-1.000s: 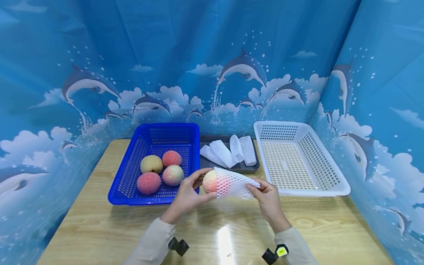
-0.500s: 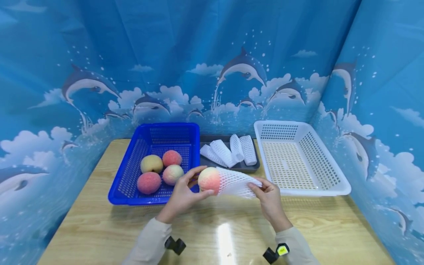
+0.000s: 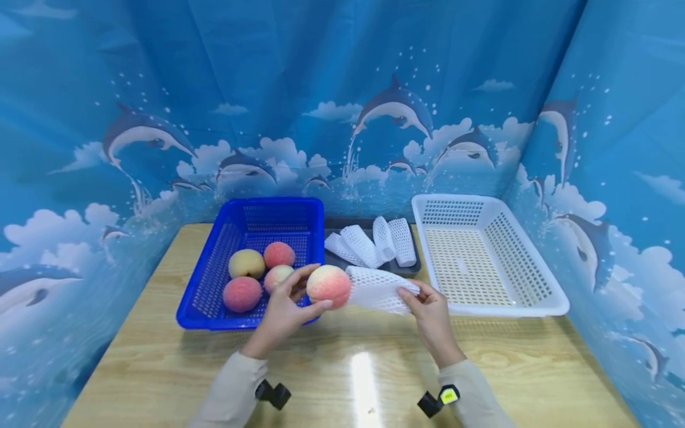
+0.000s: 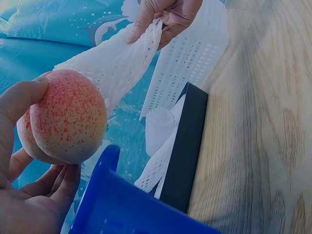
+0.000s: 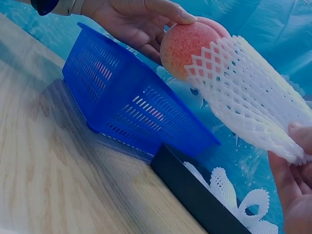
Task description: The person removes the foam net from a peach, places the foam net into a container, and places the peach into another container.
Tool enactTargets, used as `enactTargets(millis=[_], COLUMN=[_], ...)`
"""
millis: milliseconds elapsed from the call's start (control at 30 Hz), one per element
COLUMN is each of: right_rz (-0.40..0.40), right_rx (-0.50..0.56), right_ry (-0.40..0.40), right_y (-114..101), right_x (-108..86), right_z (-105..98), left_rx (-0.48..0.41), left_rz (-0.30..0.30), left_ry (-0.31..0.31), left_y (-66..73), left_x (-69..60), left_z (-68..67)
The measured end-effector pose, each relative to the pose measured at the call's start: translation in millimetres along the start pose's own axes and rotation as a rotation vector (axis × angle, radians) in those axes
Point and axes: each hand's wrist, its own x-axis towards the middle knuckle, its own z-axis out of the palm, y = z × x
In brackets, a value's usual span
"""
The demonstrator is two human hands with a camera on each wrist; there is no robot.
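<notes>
A red and pale yellow peach [image 3: 329, 286] is gripped between the thumb and fingers of my left hand [image 3: 285, 315], above the near right edge of the blue basket. My right hand [image 3: 432, 315] pinches the far end of a white foam net sleeve [image 3: 379, 290]. In the head view the sleeve's other end meets the peach's right side. From the right wrist, the zigzag rim of the net [image 5: 234, 83] overlaps part of the peach [image 5: 187, 46]; whether it goes round the fruit or lies in front, I cannot tell. Most of the peach [image 4: 68, 117] is bare in the left wrist view.
The blue basket [image 3: 187, 306] holds several peaches, one partly behind my left hand. Several foam sleeves [image 3: 364, 245] lie in a dark tray [image 3: 396, 272] behind my hands. A white basket [image 3: 535, 309] stands at the right. Dolphin-print curtains surround the wooden table [image 3: 299, 380].
My left hand has moved left with the peach, and the net that covered much of it now shows mostly off the fruit. The right hand keeps its pinch at nearly the same place.
</notes>
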Motion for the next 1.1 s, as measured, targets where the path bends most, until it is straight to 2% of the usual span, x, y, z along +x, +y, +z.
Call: enactTargets(millis=[100, 300, 567, 733, 900, 1100], right_rz=[0.012, 0.025, 0.071, 0.078, 0.079, 0.079], right_rx=[-0.014, -0.030, 0.067, 0.074, 0.103, 0.019], right_ry=[0.006, 0.039, 0.123, 0.179, 0.205, 0.241], right_y=[0.8, 5.9, 12.4, 16.3, 15.9, 12.9], right_x=[1.4, 6.4, 16.0, 24.6, 35.8, 52.1], right_z=[0.6, 2.8, 14.8, 22.8, 29.4, 36.2], left_rx=[-0.019, 0.025, 0.063, 0.077, 0.091, 0.117], left_rz=[0.003, -0.043, -0.059, -0.054, -0.090, -0.149], left_ry=[0.011, 0.042, 0.054, 0.058, 0.066, 0.084], left_y=[-0.4, -0.7, -2.6, -4.5, -3.6, 0.8], left_x=[0.3, -0.8, -4.4, -7.0, -9.7, -11.9], left_z=[-3.7, -10.2, -19.3, -28.3, -38.0, -50.0])
